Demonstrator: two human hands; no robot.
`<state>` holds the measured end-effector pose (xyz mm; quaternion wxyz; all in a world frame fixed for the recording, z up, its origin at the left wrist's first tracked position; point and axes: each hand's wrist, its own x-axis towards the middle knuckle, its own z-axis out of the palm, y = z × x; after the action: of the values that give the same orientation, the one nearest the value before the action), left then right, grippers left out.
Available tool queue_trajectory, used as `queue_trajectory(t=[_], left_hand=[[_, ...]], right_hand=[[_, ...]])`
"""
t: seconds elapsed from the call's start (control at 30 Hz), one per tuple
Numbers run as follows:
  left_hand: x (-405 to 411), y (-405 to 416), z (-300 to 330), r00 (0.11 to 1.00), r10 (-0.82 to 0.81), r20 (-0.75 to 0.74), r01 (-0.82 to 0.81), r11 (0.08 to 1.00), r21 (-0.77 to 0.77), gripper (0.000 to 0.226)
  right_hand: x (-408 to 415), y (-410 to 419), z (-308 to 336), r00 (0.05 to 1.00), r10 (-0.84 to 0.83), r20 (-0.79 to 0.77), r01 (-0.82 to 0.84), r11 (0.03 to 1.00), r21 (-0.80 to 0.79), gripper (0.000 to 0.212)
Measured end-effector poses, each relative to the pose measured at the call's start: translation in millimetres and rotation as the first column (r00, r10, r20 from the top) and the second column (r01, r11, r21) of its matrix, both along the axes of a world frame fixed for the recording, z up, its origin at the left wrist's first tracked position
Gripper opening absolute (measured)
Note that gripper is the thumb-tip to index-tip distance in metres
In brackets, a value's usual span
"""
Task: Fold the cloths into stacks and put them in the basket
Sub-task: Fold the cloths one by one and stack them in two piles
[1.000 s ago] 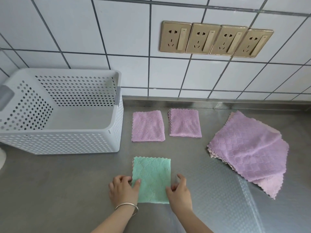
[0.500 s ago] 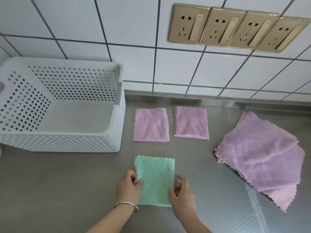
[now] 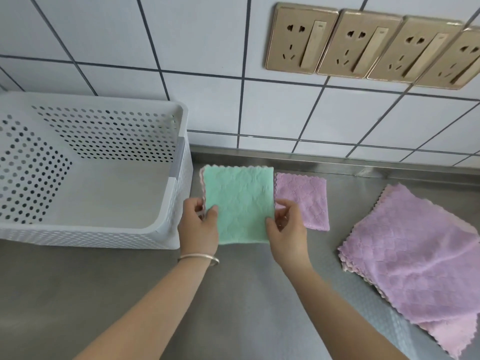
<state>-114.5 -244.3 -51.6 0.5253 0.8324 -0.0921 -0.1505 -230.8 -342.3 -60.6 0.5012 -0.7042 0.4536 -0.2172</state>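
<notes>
The white perforated basket (image 3: 93,162) on the steel counter (image 3: 78,294) holds nothing yet. The heap of unfolded purple cloths (image 3: 415,253) waits at the right. The folded green cloth (image 3: 239,203), a second ago flat near the person, is now carried back beside the folded purple cloth (image 3: 306,201), hiding the other folded one; I think it will start the stack there. The left hand (image 3: 198,227) and right hand (image 3: 287,229) pinch its side edges between thumb and fingers.
</notes>
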Motion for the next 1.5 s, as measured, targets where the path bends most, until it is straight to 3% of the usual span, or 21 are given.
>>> queue_trajectory(t=[0.1, 0.43, 0.67, 0.73, 0.8, 0.9, 1.0, 1.13, 1.23, 1.33, 1.5], left_hand=[[25, -22, -10, 0.999, 0.050, 0.008, -0.050, 0.999, -0.002, 0.015], [48, -39, -76, 0.997, 0.031, -0.064, -0.016, 0.975, 0.223, 0.025], [48, -36, -80, 0.998, 0.041, -0.047, -0.029, 0.969, 0.247, 0.029], [48, -33, -78, 1.000, 0.019, 0.002, -0.018, 0.958, 0.285, 0.032], [41, -34, -73, 0.985, -0.090, 0.148, 0.028, 0.926, 0.375, 0.037], [23, -40, -61, 0.895, -0.231, 0.381, 0.051, 0.902, 0.428, 0.040], [-14, -60, -47, 0.737, -0.441, 0.513, 0.219, 0.873, 0.436, 0.026], [-84, -93, -44, 0.444, -0.753, 0.486, 0.577, 0.655, 0.488, 0.022], [-133, -115, -56, 0.219, -0.853, 0.474, 0.714, 0.471, 0.518, 0.010], [-164, -133, -62, 0.129, -0.899, 0.419, 0.744, 0.367, 0.558, 0.024], [-179, -157, -71, -0.012, -0.937, 0.349, 0.664, 0.254, 0.704, 0.036]], right_hand=[[29, -19, -12, 1.000, 0.004, -0.009, -0.004, 0.999, 0.035, 0.033], [50, -28, -61, 0.986, -0.036, -0.163, 0.047, 0.997, 0.060, 0.033], [49, -28, -70, 0.972, -0.044, -0.231, 0.064, 0.995, 0.077, 0.037], [47, -27, -67, 0.967, -0.026, -0.252, 0.046, 0.996, 0.071, 0.038], [35, -29, -61, 0.967, -0.020, -0.254, 0.030, 0.999, 0.037, 0.037], [6, -30, -50, 0.961, -0.016, -0.277, 0.012, 1.000, -0.017, 0.026], [-52, -31, -47, 0.932, -0.125, -0.340, 0.088, 0.989, -0.120, 0.016], [-146, -47, -54, 0.859, -0.311, -0.407, 0.096, 0.878, -0.468, 0.012], [-192, -63, -61, 0.742, -0.333, -0.582, -0.025, 0.854, -0.520, 0.019], [-210, -72, -72, 0.644, -0.352, -0.680, -0.089, 0.848, -0.523, 0.031], [-217, -87, -82, 0.760, -0.368, -0.536, -0.027, 0.806, -0.591, 0.019]])
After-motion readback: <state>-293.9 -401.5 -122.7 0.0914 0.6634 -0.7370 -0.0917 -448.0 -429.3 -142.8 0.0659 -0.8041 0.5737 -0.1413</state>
